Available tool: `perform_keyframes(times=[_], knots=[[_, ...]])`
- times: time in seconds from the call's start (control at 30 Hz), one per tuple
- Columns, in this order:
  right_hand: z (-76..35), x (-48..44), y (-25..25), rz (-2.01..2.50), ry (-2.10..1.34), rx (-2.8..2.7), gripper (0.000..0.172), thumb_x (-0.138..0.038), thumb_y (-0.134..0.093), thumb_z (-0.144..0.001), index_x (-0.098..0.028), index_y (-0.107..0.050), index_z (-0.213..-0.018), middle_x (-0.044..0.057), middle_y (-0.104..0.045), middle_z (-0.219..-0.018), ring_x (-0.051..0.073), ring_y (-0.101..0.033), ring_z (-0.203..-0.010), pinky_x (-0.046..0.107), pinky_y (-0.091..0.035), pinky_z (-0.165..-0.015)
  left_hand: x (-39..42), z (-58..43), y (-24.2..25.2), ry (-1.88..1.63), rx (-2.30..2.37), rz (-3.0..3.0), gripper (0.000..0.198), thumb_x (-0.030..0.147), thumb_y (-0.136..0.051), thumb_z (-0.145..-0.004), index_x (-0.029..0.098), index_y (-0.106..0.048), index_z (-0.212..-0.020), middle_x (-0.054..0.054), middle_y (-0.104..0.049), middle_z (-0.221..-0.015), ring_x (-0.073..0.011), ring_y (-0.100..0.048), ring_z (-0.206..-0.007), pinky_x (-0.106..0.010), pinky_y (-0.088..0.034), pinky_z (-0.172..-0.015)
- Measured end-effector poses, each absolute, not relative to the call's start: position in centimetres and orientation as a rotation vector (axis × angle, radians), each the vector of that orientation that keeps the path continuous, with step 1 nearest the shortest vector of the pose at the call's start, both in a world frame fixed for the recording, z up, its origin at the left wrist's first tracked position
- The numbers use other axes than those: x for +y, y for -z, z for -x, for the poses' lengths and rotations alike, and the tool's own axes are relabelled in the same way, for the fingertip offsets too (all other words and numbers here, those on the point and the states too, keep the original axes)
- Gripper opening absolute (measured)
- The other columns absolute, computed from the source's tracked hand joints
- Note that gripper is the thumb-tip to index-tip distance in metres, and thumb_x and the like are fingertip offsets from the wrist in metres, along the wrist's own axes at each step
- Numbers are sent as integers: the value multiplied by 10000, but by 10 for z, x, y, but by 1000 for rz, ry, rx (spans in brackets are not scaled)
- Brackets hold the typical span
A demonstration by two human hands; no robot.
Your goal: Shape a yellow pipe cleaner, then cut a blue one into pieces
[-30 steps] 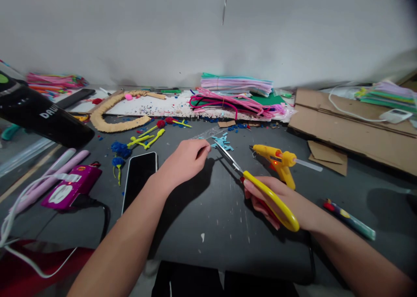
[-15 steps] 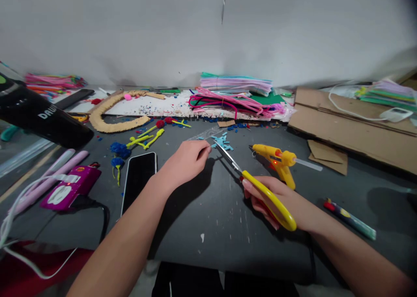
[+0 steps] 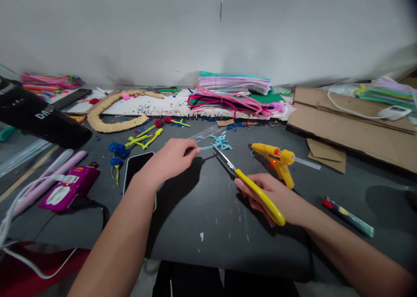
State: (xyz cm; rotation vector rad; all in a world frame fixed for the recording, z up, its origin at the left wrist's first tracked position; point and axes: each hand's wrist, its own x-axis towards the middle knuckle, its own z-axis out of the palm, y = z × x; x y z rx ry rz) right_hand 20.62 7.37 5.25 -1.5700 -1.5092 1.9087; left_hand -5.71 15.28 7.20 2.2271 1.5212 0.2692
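Between the pinched fingertips of my left hand (image 3: pixel 177 158) is a light blue pipe cleaner (image 3: pixel 206 148), its free end pointing right. My right hand (image 3: pixel 265 197) grips yellow-handled scissors (image 3: pixel 257 192) by the handles. The scissor tips lie at the end of the pipe cleaner, and I cannot tell whether the blades touch it. Just behind the tips is a small heap of short light blue pieces (image 3: pixel 222 139). A clear ruler (image 3: pixel 205 134) lies partly behind the heap. The phone (image 3: pixel 135 166) is partly hidden under my left forearm.
A yellow glue gun (image 3: pixel 273 155) with a lit red light lies by my right hand. Cardboard (image 3: pixel 342 123) and a tube (image 3: pixel 348 216) are at the right. Pipe cleaner bundles (image 3: pixel 234 83) line the back. A black bottle (image 3: pixel 42 114) and purple power adapter (image 3: pixel 70 187) stand left.
My left hand has moved left, and a length of light blue pipe cleaner now shows from its fingertips. The scissors have shifted slightly left, with their tips at the strip.
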Motion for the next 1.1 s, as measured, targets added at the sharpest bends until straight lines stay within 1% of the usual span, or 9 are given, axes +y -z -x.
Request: perform_keyframes(times=[0.17,0.33,0.5,0.67,0.77,0.93,1.1], knots=[[-203,75,-52,1614,-1886,-1492,498,-666,-564,-849,-193,-472,-725,-74,-437,-497,42,-383,-326,154,-348,-304,154,57,-70,-275,1550,-2210,315,405,-469,-931,192,-678,-829,-17,-645,-709,-144,-502,-616,-265,-318,-578],[-206,74,-50,1547,-1936,-1469,503,-679,-570,-835,-208,-434,-721,-96,-399,-455,54,-361,-286,182,-395,-274,156,57,-68,-300,1526,-2207,321,406,-457,-936,190,-666,-824,-22,-654,-735,-152,-516,-647,-265,-322,-591],[-214,73,-50,1405,-2018,-1410,476,-658,-503,-894,-187,-511,-833,-76,-480,-505,61,-443,-295,155,-381,-294,157,58,-68,-435,1592,-2209,309,402,-448,-945,184,-628,-819,-15,-637,-740,-152,-520,-668,-267,-321,-610],[-218,70,-53,1327,-2048,-1385,493,-654,-427,-935,-176,-547,-921,-65,-499,-542,44,-438,-325,143,-376,-328,155,50,-68,-543,1587,-2204,323,406,-423,-960,184,-592,-797,-3,-605,-715,-147,-512,-671,-270,-320,-618],[-216,69,-54,1343,-2045,-1392,501,-669,-431,-925,-180,-539,-916,-69,-484,-534,50,-428,-329,152,-374,-325,152,43,-67,-540,1552,-2199,328,405,-416,-962,183,-596,-800,-6,-608,-713,-148,-509,-668,-272,-322,-619],[-212,68,-57,1399,-2000,-1435,509,-691,-458,-898,-185,-517,-891,-79,-468,-548,50,-416,-338,163,-384,-332,150,39,-65,-530,1496,-2211,337,397,-406,-963,178,-629,-837,-24,-647,-772,-157,-534,-702,-275,-335,-636],[-210,67,-57,1403,-1992,-1445,514,-699,-466,-889,-187,-507,-868,-82,-457,-540,49,-415,-337,161,-383,-333,150,38,-65,-508,1471,-2218,358,401,-392,-964,171,-634,-835,-32,-652,-770,-160,-533,-698,-275,-336,-633]])
